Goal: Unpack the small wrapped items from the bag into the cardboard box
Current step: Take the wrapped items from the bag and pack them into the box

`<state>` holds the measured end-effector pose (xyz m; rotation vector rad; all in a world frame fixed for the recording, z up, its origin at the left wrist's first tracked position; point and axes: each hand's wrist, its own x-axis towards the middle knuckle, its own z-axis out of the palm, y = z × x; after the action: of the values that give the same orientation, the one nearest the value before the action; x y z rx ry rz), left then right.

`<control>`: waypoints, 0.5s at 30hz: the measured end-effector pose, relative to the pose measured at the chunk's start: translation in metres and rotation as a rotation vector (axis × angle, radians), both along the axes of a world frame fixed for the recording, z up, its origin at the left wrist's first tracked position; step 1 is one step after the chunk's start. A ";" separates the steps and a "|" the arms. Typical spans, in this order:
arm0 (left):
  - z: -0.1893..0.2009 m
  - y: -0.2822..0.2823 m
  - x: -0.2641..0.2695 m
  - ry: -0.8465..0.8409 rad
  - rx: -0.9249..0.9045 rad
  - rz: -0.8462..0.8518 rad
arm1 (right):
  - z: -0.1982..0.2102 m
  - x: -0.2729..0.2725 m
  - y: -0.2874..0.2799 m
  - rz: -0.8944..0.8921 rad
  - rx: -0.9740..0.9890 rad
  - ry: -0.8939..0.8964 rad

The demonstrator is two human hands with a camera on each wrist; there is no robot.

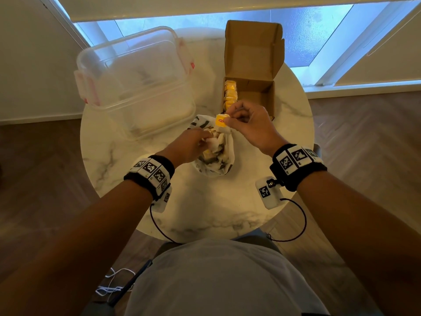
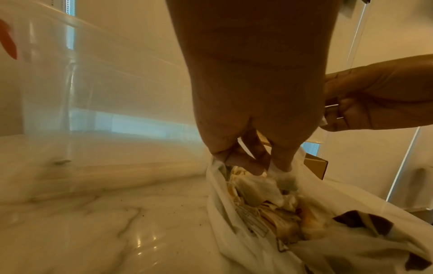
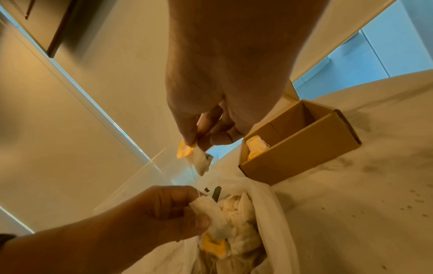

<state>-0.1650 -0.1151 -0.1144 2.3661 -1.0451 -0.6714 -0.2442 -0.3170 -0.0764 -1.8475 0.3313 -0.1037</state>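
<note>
My right hand (image 1: pixel 247 123) pinches one wrapped item (image 1: pixel 221 120) by its yellow tag between thumb and forefinger, raised above the bag (image 1: pixel 214 148), near the cardboard box (image 1: pixel 250 71). My left hand (image 1: pixel 190 144) reaches into the bag mouth, fingers curled around a white wrapped packet (image 3: pixel 211 215) — a grip only the wrist views show clearly. The right wrist view also shows a thread running down from the held item towards the bag. The box stands at the table's (image 1: pixel 205 208) far right edge, yellow-tagged items (image 1: pixel 230 93) stacked along its left wall. A clear plastic container (image 1: pixel 134 76) occupies the far left.
</note>
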 end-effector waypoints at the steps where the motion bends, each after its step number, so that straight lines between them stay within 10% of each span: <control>1: -0.001 0.001 0.000 -0.006 0.010 0.011 | 0.000 0.000 -0.002 -0.025 0.001 -0.012; 15: 0.032 0.004 0.000 0.246 -0.291 0.288 | -0.003 -0.003 0.003 0.033 -0.070 0.001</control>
<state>-0.1647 -0.1115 -0.0823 2.0636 -0.6330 -0.6344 -0.2476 -0.3142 -0.0799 -1.9216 0.3006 -0.0927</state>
